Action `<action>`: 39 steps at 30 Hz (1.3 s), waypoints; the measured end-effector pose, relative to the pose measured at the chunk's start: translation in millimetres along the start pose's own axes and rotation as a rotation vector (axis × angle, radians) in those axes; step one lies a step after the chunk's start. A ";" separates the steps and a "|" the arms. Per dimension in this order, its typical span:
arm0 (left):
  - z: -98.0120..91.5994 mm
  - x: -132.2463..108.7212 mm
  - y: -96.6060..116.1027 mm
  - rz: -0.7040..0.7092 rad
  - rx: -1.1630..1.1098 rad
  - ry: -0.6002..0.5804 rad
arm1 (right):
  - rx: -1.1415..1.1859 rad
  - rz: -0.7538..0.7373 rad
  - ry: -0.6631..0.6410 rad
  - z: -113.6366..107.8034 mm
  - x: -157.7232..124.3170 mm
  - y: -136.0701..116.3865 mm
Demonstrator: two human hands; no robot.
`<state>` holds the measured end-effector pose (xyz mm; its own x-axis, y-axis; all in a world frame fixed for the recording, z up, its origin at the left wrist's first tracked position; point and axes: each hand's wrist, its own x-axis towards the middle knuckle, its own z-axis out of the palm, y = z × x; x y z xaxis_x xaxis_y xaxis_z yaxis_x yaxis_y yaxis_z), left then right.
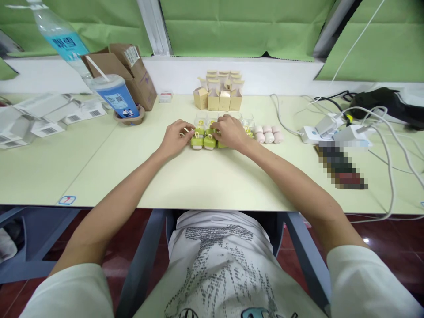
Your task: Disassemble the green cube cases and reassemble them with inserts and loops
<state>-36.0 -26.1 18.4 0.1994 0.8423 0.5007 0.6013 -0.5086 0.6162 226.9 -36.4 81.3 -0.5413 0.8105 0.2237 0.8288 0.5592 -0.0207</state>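
A tight cluster of small green-topped cases (209, 142) with pale bases and yellow loops stands on the table in front of me. At its left end my left hand (175, 139) has thumb and fingers pinched together, with a small pale sliver (187, 130) at the fingertips, too small to name. My right hand (232, 131) reaches over the middle of the cluster, fingers curled down onto the green cases. What its fingertips hold, if anything, is hidden. Clear plastic covers (200, 118) stand in a row just behind. Pinkish-white rounded pieces (269, 134) lie beside the cluster on the right.
Open cream cardboard boxes (224, 100) stand at the back. To the left are a blue drink cup (119, 99), a brown carton (142, 84), a large bottle (62, 39) and white boxes (49, 112). A power strip (309, 134) with white cables lies at right.
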 end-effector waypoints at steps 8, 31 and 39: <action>9.5 3.0 -7.1 -0.087 -0.094 0.023 | -0.034 -0.031 -0.004 2.4 3.5 2.8; 11.9 4.1 -12.4 -0.059 -0.116 0.013 | -0.020 -0.033 0.035 12.7 5.1 3.1; 11.7 4.2 -11.1 -0.044 -0.092 -0.005 | -0.001 -0.011 0.026 13.0 5.2 5.7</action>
<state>-32.7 -14.8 6.6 0.1787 0.8650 0.4689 0.5356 -0.4853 0.6911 227.0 -26.7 69.7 -0.5461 0.7997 0.2496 0.8233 0.5674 -0.0169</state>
